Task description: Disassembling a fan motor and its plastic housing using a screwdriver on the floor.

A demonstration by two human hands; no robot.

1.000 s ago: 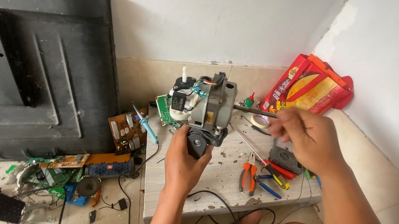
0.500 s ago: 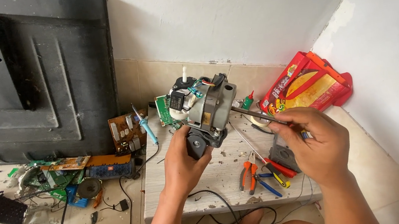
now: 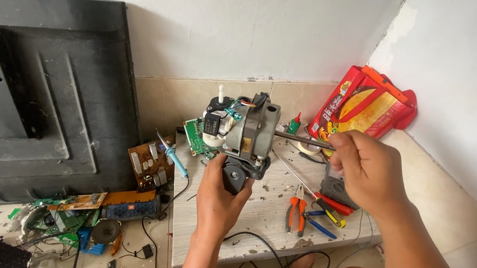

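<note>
Since the earlier frames, the right hand (image 3: 368, 167) has drawn in toward the motor's metal shaft (image 3: 302, 139), its fingers now pinched around the shaft's free end, where a second ago they were raised and looser just off it. The left hand (image 3: 218, 196) has hardly shifted: it is clenched around the black base under the fan motor (image 3: 244, 133), holding it up off the small table (image 3: 225, 225) near the middle of the frame. Held this way, the motor is steadied from below while the shaft points to the right, within easy reach of the other hand.

On the tabletop, lower right of centre, lie orange-handled pliers (image 3: 294, 212) and a few screwdrivers (image 3: 325, 214), close to the working hand. A soldering iron (image 3: 172, 156) and a brown circuit board (image 3: 149, 164) sit at the table's left edge. A red and yellow bag (image 3: 367, 104) leans in the corner at the upper right; its contents cannot be seen. A large dark panel (image 3: 37, 97) leans against the wall at upper left, with loose boards and wires on the floor below.
</note>
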